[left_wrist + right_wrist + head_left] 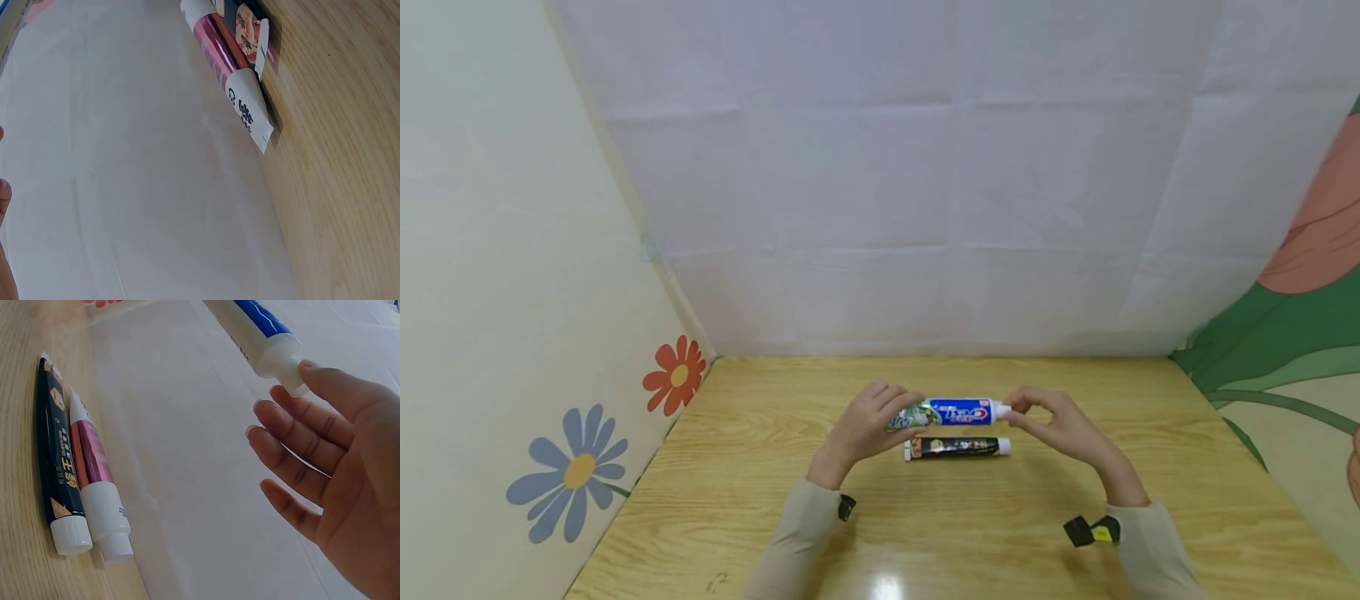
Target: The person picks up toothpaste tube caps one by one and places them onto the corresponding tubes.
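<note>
Above the table, a blue, green and white toothpaste tube (961, 412) is held level. My left hand (863, 427) grips its tail end. The thumb and a finger of my right hand (1062, 425) pinch the tube's white cap (291, 378); in the right wrist view its other fingers spread apart below. A black toothpaste tube (958, 447) with a white cap lies on the table beneath. Beside it lies a pink and white tube (98, 456), which the held tube hides in the head view. Only fingertips (4, 189) show at the left wrist view's edge.
The wooden table (760, 492) meets a white cloth backdrop (887, 183) at its far edge. A side panel with painted flowers (578, 471) stands at the left, and another with green leaves (1277, 342) at the right.
</note>
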